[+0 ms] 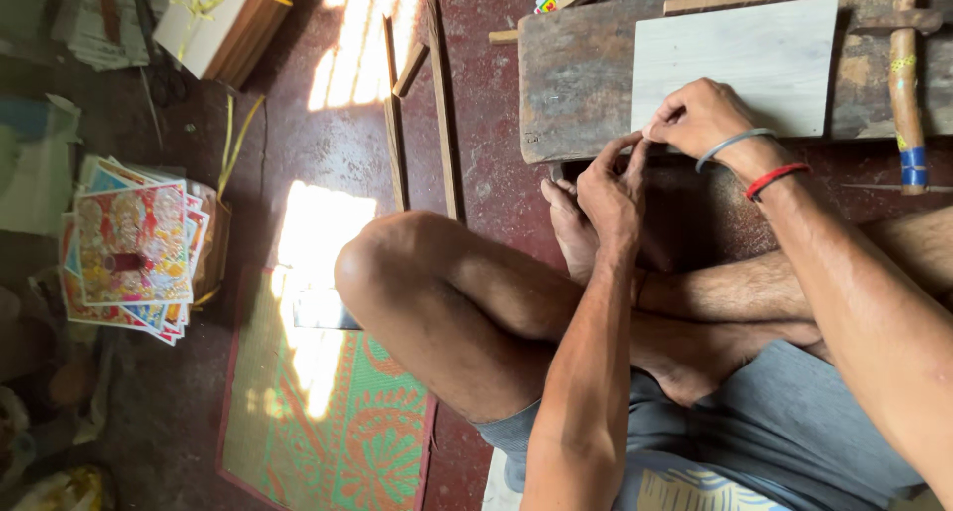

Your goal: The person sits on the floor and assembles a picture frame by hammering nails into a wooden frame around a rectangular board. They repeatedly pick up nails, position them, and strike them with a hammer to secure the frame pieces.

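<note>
You have two hands in view, your left hand (608, 195) and your right hand (700, 117), both at the edge of one pale rectangular sheet (735, 64). That sheet lies on one worn wooden board (571, 74). One hammer (905, 84) rests at the board's far end. Three thin wooden strips (442, 104) lie on the floor beside it. You wear two bracelets, one grey (730, 144) and one red (774, 178). One stack of colourful printed pictures (134, 243) and one woven mat (328, 422) sit further off.
</note>
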